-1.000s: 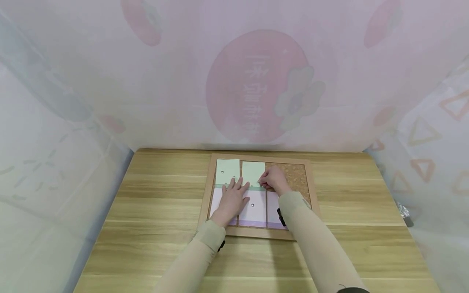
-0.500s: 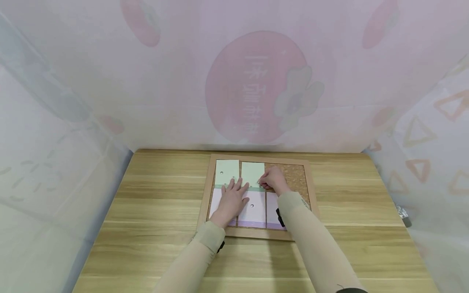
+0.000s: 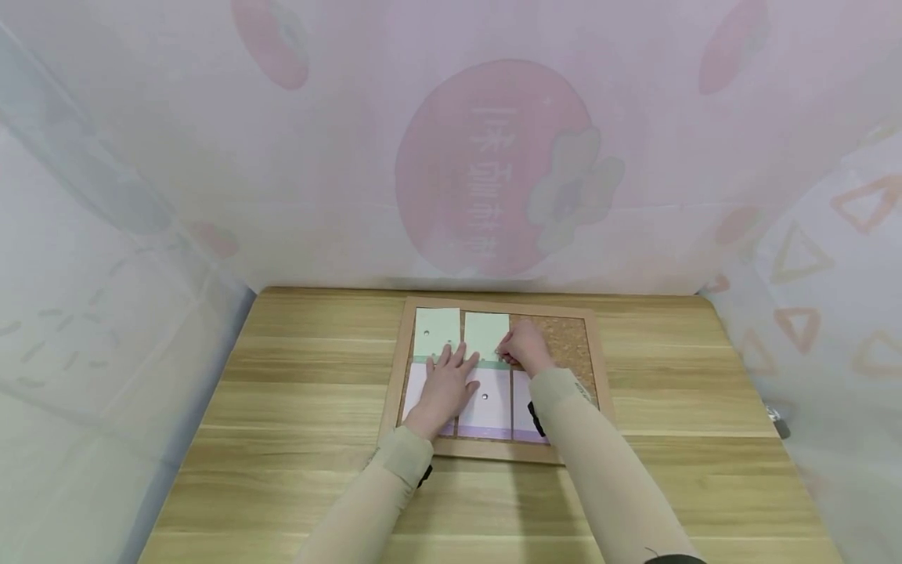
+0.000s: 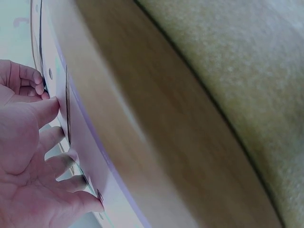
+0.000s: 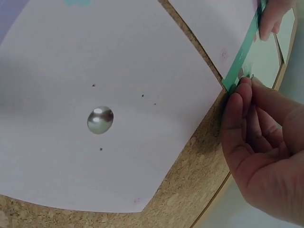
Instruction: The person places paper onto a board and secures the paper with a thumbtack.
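In the head view a framed cork board lies on the table, bearing green-edged paper cards at the far side and purple-edged ones nearer. My left hand rests on the cards with its fingers spread. My right hand pinches a small thumbtack at the lower right corner of the second green-edged card; the fingertips mostly hide it. A silver round-headed thumbtack sits in a purple-edged card, with several small holes around it.
The wooden table stretches around the board. Patterned curtains rise behind it and along both sides. A small shiny object lies by the table's right edge. Bare cork shows at the board's far right.
My left hand stays in place on the cards. The right hand keeps its pinch at the same card corner, its wrist and sleeve shifting slightly left.
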Available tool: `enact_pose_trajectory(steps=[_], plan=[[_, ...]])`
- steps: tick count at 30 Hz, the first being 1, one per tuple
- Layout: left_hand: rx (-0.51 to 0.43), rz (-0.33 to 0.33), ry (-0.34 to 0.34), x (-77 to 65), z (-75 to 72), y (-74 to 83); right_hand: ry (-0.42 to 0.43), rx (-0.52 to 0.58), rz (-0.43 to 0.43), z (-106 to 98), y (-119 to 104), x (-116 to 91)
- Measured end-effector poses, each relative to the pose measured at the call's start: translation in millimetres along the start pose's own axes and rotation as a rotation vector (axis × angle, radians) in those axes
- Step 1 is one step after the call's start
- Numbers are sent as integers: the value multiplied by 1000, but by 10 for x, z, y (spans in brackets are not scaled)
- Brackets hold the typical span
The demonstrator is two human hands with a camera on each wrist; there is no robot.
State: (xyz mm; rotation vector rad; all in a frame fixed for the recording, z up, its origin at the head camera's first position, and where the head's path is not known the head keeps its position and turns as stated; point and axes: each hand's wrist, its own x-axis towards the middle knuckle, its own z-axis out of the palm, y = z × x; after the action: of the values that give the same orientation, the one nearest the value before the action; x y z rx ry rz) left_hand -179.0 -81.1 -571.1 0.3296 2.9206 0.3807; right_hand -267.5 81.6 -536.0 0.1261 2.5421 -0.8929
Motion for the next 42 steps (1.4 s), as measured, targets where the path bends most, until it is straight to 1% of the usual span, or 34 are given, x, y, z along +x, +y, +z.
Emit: enact_pose_trajectory(steps=[4, 5, 6, 10, 13, 14, 16, 19, 24, 27, 29, 32, 36, 42], plan=[[-11, -16, -5, -24, -13, -2, 24, -199, -59, 9, -79, -30], [-13, -20, -12, -56, -70, 18, 36, -237, -65, 16, -96, -31], [-16, -22, -12, -65, -75, 13, 49, -287, -77, 25, -104, -20], [-26, -5, 1, -79, -74, 12, 81, -324, -59, 59, -84, 32], [-17, -4, 4, -78, -69, 13, 96, -373, -85, 64, -47, 54], [-13, -8, 2, -76, -67, 13, 98, -374, -93, 65, -36, 56], [-7, -13, -4, -72, -62, 15, 110, -370, -105, 64, -10, 48], [-10, -10, -3, -68, -51, 11, 122, -305, -87, 65, 22, 33], [-7, -5, -3, -53, -30, -2, 118, -121, -71, 55, 70, -10], [-5, -6, -12, -44, -23, -7, 112, -30, -69, 57, 105, -29], [-6, -4, -12, -43, -18, -9, 116, -14, -70, 64, 128, -32], [-13, -3, -23, -41, -16, -13, 120, -23, -76, 87, 169, -15], [-17, -6, -30, -31, -26, -35, 113, -27, -117, 121, 221, 38], [-22, -13, -27, -30, -41, -86, 66, -6, -183, 144, 258, 80]])
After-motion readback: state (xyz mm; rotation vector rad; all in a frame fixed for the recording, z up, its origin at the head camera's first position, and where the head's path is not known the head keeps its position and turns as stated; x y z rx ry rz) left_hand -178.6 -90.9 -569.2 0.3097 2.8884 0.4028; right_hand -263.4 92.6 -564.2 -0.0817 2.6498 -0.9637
